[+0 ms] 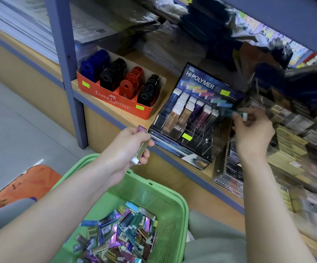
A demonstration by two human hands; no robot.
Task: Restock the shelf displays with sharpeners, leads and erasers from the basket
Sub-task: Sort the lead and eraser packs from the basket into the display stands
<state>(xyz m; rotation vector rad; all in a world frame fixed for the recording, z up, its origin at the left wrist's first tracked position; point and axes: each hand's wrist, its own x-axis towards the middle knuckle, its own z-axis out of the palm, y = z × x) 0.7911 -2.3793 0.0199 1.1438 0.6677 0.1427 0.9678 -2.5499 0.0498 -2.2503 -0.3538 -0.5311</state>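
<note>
Lead case [231, 112], teal, pinched in my right hand [252, 133]; my left hand [129, 147] grips spare cases [142, 150]. Match colour slot in display [210, 86], slide in upright.

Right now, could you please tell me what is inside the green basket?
The green basket holds a loose heap of small colourful packs. Whatever lies beneath the top layer is covered.
</note>
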